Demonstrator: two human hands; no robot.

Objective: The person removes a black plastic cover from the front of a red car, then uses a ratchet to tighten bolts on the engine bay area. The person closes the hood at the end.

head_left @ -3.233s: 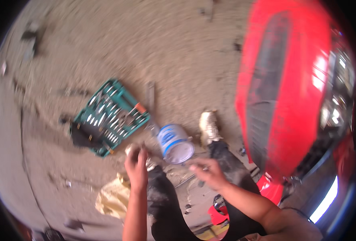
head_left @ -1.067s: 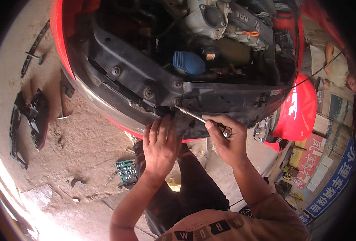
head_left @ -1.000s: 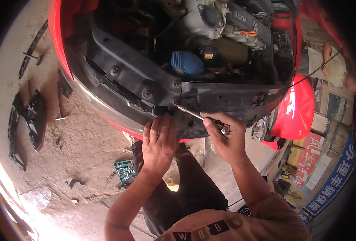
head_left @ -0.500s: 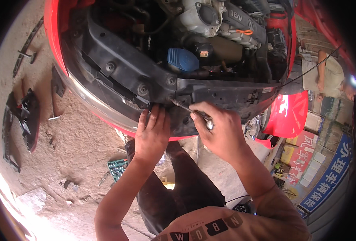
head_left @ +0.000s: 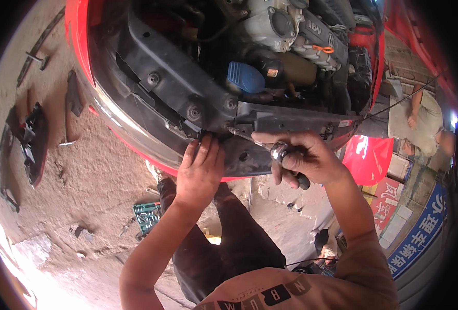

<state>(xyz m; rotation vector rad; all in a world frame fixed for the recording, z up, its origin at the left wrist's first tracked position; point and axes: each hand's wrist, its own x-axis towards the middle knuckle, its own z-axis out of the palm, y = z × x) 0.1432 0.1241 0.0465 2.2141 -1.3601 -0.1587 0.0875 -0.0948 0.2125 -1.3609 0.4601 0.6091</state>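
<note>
My right hand (head_left: 316, 157) is closed on a ratchet wrench (head_left: 279, 151) with a chrome head and a black handle. Its thin extension (head_left: 247, 137) slants up left to a bolt at the black front panel (head_left: 291, 116) of a red car's engine bay; the exact contact is hard to make out. Against the front bumper (head_left: 151, 137), my left hand (head_left: 202, 163) lies with fingers stretched forward and slightly apart. Those fingertips reach the seam below the panel, beside a small black piece; the thumb is hidden.
A blue cap (head_left: 245, 77) and the engine (head_left: 316, 39) lie beyond the panel. On the ground stand a green tool case (head_left: 146, 217) and, at left, a removed lamp (head_left: 35, 142) and dark trim strips. One person (head_left: 415, 121) is at right, another (head_left: 329, 248) lower right.
My right hand has turned over on the ratchet wrench, swinging its handle downward and showing the head and handle. My left hand stays at the seam. The view has shifted slightly.
</note>
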